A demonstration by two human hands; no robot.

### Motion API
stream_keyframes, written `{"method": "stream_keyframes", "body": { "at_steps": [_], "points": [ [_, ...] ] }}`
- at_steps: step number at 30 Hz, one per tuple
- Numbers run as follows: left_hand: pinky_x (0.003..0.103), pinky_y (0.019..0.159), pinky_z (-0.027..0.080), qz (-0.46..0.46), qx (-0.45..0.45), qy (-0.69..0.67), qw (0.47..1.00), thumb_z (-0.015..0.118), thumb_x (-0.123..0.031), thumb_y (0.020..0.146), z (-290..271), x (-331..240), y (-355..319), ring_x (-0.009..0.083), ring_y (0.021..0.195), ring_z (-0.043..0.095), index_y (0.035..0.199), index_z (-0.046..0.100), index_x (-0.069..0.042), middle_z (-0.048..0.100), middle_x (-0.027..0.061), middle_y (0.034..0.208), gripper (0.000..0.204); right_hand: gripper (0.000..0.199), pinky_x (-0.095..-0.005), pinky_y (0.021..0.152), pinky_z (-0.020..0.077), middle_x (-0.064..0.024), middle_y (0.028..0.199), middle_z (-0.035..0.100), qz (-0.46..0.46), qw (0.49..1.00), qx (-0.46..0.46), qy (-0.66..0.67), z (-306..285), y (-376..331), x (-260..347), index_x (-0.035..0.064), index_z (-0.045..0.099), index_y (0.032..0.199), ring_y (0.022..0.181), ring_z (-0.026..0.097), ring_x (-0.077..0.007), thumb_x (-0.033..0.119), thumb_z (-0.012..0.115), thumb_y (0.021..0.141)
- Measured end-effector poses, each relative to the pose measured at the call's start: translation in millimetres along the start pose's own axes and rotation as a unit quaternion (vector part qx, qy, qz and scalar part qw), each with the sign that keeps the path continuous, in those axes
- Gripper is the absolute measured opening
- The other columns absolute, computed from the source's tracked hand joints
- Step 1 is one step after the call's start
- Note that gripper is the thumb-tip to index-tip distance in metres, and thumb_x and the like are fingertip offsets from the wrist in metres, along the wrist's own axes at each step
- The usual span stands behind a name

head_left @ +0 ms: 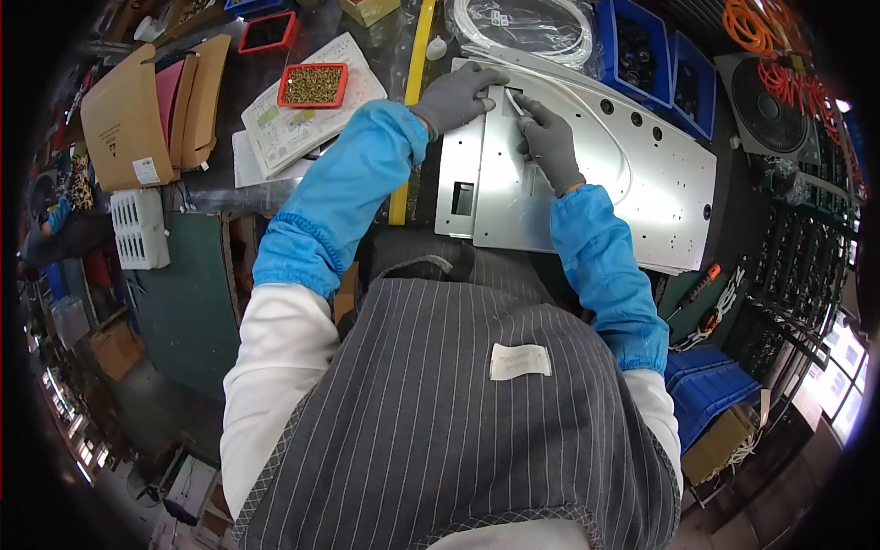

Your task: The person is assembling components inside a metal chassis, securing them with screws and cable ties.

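Your grey-gloved left hand (458,94) lies flat-fingered on the flat silver metal panel (587,183); at three o'clock, your right hand (548,139) pinches a thin white tube (515,103). Steady it.

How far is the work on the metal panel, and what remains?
Done: a white tube already lies routed in a curve across the panel. In hand: the left hand presses the panel's top edge while the right hand holds a small white piece at a slot. Left: the round holes look empty, and the tray of brass screws sits untouched.
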State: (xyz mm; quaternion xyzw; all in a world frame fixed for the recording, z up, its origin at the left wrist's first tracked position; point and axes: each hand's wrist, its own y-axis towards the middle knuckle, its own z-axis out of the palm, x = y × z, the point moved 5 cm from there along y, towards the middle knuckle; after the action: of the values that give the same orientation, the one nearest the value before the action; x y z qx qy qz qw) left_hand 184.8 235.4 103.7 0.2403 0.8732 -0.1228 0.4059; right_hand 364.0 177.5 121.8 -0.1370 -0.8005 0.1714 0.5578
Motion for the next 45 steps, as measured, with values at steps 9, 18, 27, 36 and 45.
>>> {"method": "stream_keyframes", "body": {
  "at_steps": [9, 18, 27, 36, 45],
  "points": [
    [0.04, 0.102, 0.049, 0.008, 0.022, 0.013, 1.0, 0.069, -0.024, 0.088, 1, 4, 5, 0.0296, 0.119, 0.06, 0.138, 0.055, -0.03, 0.057, 0.0113, 0.131, 0.053, 0.043, -0.0307, 0.068, 0.0539, -0.0107, 0.095, 0.074, -0.03, 0.997, 0.039, -0.055, -2, 8, 1, 0.0166, 0.065, 0.135, 0.068, 0.065, -0.0153, 0.014, 0.057, 0.093],
    [0.039, 0.1, 0.051, 0.001, 0.063, 0.006, 0.998, 0.068, -0.025, 0.089, 1, 7, 9, 0.0281, 0.114, 0.061, 0.141, 0.054, -0.027, 0.056, 0.0116, 0.128, 0.054, 0.042, -0.0442, 0.087, 0.0523, -0.0164, 0.105, 0.066, -0.202, 0.931, -0.013, -0.303, 3, 17, 11, 0.0155, 0.067, 0.13, 0.094, 0.066, -0.0357, 0.017, 0.055, 0.09],
    [0.038, 0.097, 0.053, 0.016, 0.027, 0.027, 0.999, 0.071, -0.025, 0.088, 3, 9, 9, 0.0272, 0.111, 0.064, 0.139, 0.055, -0.026, 0.058, 0.0091, 0.127, 0.054, 0.035, -0.0433, 0.084, 0.0524, -0.014, 0.106, 0.064, -0.206, 0.938, -0.029, -0.277, 13, 26, 5, 0.0118, 0.069, 0.124, 0.093, 0.065, -0.0343, 0.017, 0.057, 0.091],
    [0.04, 0.092, 0.053, 0.019, -0.001, 0.024, 1.0, 0.074, -0.025, 0.086, 7, 13, 9, 0.0261, 0.11, 0.065, 0.132, 0.058, -0.028, 0.064, 0.0068, 0.117, 0.049, 0.036, -0.0403, 0.085, 0.0517, -0.0133, 0.106, 0.065, -0.215, 0.941, -0.029, -0.259, 18, 37, 1, 0.0093, 0.069, 0.123, 0.095, 0.066, -0.0329, 0.015, 0.058, 0.089],
    [0.041, 0.095, 0.052, 0.04, 0.013, 0.068, 0.997, 0.071, -0.027, 0.088, 9, 14, 16, 0.0283, 0.112, 0.064, 0.133, 0.058, -0.029, 0.063, 0.0078, 0.121, 0.047, 0.033, -0.0416, 0.086, 0.0523, -0.0131, 0.108, 0.065, -0.198, 0.939, -0.019, -0.279, 15, 28, 12, 0.009, 0.071, 0.119, 0.095, 0.066, -0.0331, 0.015, 0.058, 0.089]
  ]
}}
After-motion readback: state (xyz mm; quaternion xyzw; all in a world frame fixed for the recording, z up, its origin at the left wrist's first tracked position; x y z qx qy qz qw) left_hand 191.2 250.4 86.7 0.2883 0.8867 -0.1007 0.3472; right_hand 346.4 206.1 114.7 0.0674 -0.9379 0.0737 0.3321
